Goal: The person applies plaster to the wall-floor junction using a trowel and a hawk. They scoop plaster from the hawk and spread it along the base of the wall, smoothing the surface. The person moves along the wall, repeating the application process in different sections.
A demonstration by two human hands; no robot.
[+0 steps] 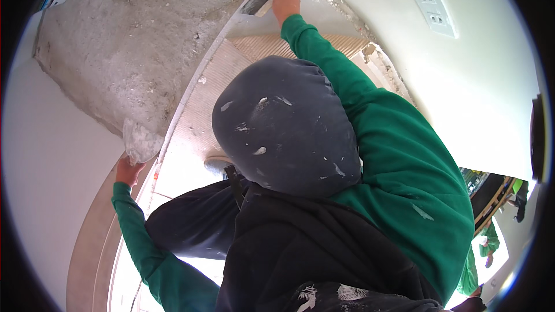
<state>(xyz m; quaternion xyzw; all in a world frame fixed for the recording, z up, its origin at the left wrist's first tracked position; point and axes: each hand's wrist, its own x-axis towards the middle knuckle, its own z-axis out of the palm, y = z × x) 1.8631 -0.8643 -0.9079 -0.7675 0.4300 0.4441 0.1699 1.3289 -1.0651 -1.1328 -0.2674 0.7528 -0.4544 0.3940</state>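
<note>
1. R hand (pixel 287 6): fingers closed round the handle of a flat trowel (pixel 258 3); grey blade sits just L of the grip.
2. Ridged mortar bed (pixel 222 72) below R grip; smooth grey patch (pixel 326 22) just R of it.
3. Dbl. wall outlet (pixel 429 4) well R of R grip, on white wall (pixel 491 81).
4. L hand (pixel 129 171): touching crumpled whitish plastic (pixel 140 140) just above it; fingers partly hidden, can't tell how far closed.
5. Rough concrete floor (pixel 127 40) above L hand, L of trowel.
</note>
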